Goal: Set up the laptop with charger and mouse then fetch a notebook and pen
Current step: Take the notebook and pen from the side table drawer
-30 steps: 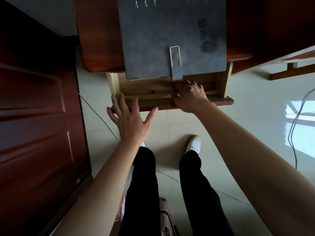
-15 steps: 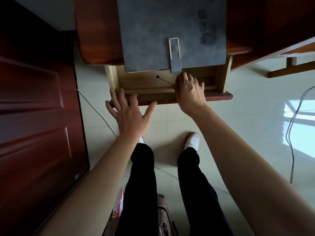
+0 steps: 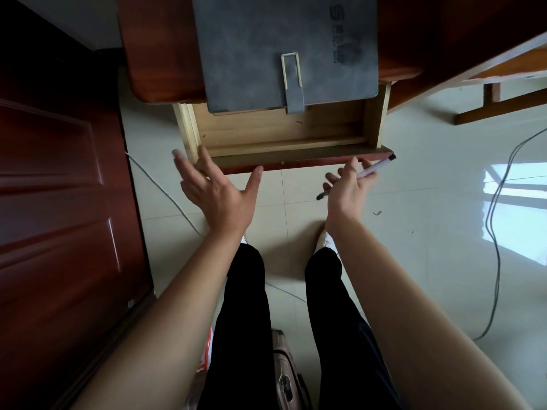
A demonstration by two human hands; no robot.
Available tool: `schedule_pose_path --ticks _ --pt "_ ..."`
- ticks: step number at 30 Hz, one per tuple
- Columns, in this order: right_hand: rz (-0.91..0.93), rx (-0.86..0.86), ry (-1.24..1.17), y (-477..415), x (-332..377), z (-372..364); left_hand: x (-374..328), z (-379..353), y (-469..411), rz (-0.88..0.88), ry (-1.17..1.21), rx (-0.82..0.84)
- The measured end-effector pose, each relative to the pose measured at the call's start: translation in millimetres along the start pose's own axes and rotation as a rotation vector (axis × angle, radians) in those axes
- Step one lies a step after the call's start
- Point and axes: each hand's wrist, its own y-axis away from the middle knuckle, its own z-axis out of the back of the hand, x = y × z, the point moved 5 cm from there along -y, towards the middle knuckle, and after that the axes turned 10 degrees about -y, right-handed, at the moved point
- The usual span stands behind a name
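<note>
A grey notebook (image 3: 284, 48) with a clasp strap lies on the reddish desk top (image 3: 159, 54), its near edge hanging over the open wooden drawer (image 3: 284, 134). The drawer's inside shows bare wood. My right hand (image 3: 346, 190) is in front of the drawer's right end, shut on a pen (image 3: 371, 170) with a clear barrel and dark cap, held across the fingers. My left hand (image 3: 219, 193) is open with fingers spread, its fingertips against the drawer front's left end.
A dark red door (image 3: 59, 217) stands close on the left. Cables (image 3: 500, 232) trail over the pale tiled floor at right and behind my left hand. My legs in black trousers and a pinkish bag (image 3: 284, 377) are below.
My right hand has lifted the pen out of the drawer and drawn back to its front right. My left hand stays at the drawer front.
</note>
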Motion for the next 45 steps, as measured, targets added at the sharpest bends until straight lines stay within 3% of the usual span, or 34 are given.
schedule_pose_path --ticks 3,6,8,10,15,22,26,32,37,41,45 --pt "-0.123 0.007 -0.230 -6 2 -6 6 3 5 0.254 0.243 0.001" --pt "-0.292 0.112 -0.470 -13 14 -14 14 -10 8 0.799 0.639 0.270" --pt "-0.315 0.212 -0.547 -9 25 -20 5 -16 5 1.019 0.970 0.436" --pt "-0.286 0.253 -0.574 -3 32 -21 -6 -8 -6 0.995 1.204 0.431" --pt "-0.236 0.291 -0.643 3 44 -25 -23 18 -19 0.952 1.468 0.260" --pt "-0.147 0.448 -0.676 -8 91 -64 -45 38 -70 0.747 1.667 0.381" --pt "-0.129 0.468 -0.650 -12 102 -77 -52 36 -88 0.610 1.611 0.411" --pt "-0.214 0.542 -0.666 7 84 -76 -47 25 -76 0.612 1.328 0.486" --pt "-0.314 0.693 -0.569 43 64 -99 -45 22 -71 0.582 1.273 0.505" --pt "-0.335 0.539 -0.580 43 60 -108 -41 27 -74 0.531 1.197 0.516" --pt "-0.310 0.499 -0.491 43 62 -100 -32 37 -78 0.543 1.093 0.440"
